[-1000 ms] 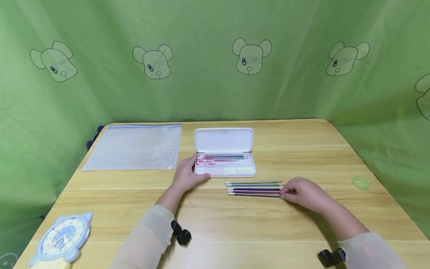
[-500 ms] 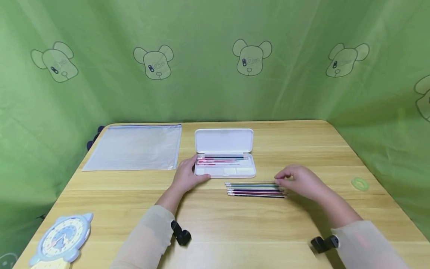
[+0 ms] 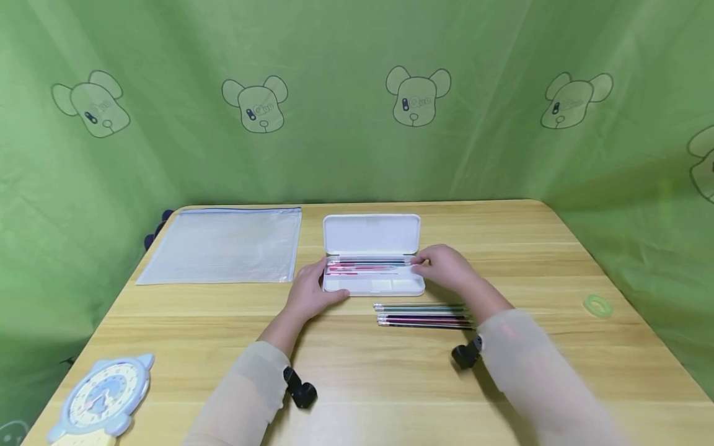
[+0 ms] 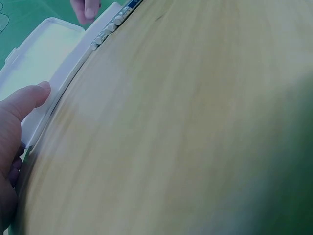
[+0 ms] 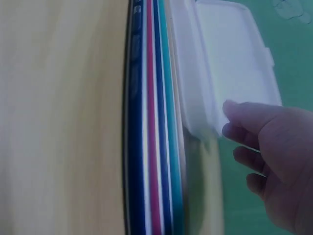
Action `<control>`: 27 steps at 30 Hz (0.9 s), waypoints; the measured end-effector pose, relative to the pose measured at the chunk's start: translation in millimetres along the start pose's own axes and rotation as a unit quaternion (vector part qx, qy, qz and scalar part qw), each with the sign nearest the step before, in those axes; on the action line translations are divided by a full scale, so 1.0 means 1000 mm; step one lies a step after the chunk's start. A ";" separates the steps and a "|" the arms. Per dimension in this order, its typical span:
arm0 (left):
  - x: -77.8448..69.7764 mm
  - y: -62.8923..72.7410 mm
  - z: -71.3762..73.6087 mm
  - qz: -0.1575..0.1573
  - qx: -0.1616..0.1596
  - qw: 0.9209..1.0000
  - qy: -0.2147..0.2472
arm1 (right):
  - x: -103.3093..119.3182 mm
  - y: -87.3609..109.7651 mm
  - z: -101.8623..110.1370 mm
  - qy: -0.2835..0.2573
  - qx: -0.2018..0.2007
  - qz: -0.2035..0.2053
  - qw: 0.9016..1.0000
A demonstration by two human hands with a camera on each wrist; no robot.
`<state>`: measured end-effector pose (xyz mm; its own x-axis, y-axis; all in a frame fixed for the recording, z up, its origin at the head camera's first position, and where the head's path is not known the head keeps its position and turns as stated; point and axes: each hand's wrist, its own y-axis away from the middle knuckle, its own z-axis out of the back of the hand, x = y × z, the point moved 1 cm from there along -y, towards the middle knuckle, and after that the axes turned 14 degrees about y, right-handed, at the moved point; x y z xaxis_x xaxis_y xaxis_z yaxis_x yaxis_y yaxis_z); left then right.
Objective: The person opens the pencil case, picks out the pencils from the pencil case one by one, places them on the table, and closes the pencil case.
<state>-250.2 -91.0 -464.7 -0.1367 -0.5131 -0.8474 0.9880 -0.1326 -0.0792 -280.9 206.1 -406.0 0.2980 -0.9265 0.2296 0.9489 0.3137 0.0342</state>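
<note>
A white pencil case point(image 3: 370, 233) lies open, its lid tipped back, with several pencils point(image 3: 368, 262) in its tray. My left hand point(image 3: 310, 290) grips the case's left end, thumb on the front rim and fingers round the side. At the right end of the tray, my right hand point(image 3: 446, 267) has thumb and forefinger bent right at the pencils' ends; I cannot tell if it pinches one. In front of the case, a row of pencils point(image 3: 421, 318) lies side by side, eraser ends to the left. The right wrist view shows their striped barrels point(image 5: 161, 117) close up.
A clear mesh zip pouch point(image 3: 223, 246) lies flat at the back left. A blue toy clock point(image 3: 106, 393) sits at the front left, and a green ring point(image 3: 598, 304) near the right edge. A green curtain point(image 3: 346, 148) hangs behind the wooden table point(image 3: 379, 384).
My right hand has moved from the right ends of the pencil row, back and left, to the right end of the pencil case. My left hand stays on the case.
</note>
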 end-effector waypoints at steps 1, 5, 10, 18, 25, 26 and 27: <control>0.000 0.000 0.000 0.000 0.000 1.000 -0.001 | 0.002 -0.004 -0.002 0.001 0.004 0.000 1.000; 0.000 0.000 0.000 0.000 0.001 1.000 0.000 | 0.006 -0.016 -0.009 0.016 0.017 -0.014 1.000; -0.001 0.001 0.000 0.000 0.002 1.000 -0.001 | 0.011 -0.024 -0.014 0.047 0.026 -0.017 0.998; -0.001 0.001 0.000 -0.001 0.002 1.000 0.000 | 0.016 -0.028 -0.015 0.088 0.029 -0.004 0.996; 0.000 0.000 0.000 -0.004 0.003 1.000 0.003 | 0.019 -0.029 -0.014 0.143 0.011 0.029 0.989; 0.000 0.000 0.000 -0.002 0.004 1.000 0.002 | 0.020 -0.029 -0.014 0.153 0.007 0.037 0.988; 0.000 0.000 0.000 -0.001 0.004 1.000 0.001 | 0.020 -0.029 -0.014 0.163 0.001 0.047 0.986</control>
<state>-250.3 -91.1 -464.8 -0.1382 -0.5106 -0.8487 0.9872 -0.1397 -0.0767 -301.1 175.3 -415.5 0.4018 -0.9110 -0.0930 0.9157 0.4008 0.0304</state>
